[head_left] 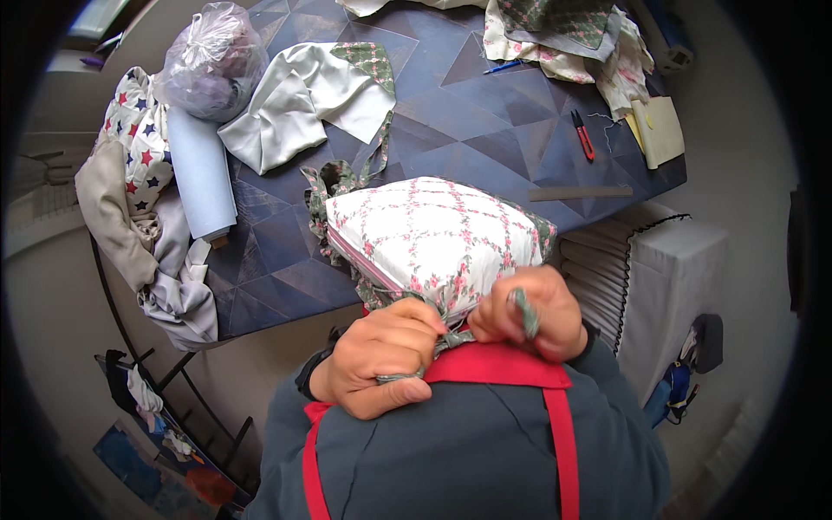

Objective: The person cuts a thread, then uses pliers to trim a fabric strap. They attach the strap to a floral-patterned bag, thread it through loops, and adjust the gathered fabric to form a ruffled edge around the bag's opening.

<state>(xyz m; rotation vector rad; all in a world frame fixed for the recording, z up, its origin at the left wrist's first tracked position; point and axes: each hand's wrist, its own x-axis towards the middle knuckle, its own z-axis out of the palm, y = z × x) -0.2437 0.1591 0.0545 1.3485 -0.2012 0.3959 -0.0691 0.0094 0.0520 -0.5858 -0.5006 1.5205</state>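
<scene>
The floral cushion (431, 238) rests on the near edge of the blue patterned table (485, 121), against the person's chest; it looks light, soft and squashy. The left hand (379, 358) and right hand (529, 314) each clench a thin green fabric tie (523, 312) at its near corner; those limp ties seem the surest hold.

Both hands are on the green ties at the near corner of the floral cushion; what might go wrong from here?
1. The floral cushion overhangs the near edge of the blue table; a hard pull on the green ties may drag it off.
2. The left hand and right hand pull at a single corner, so the seam there might strain.
3. A second pair of ties trails loose at the far corner and could snag.
</scene>
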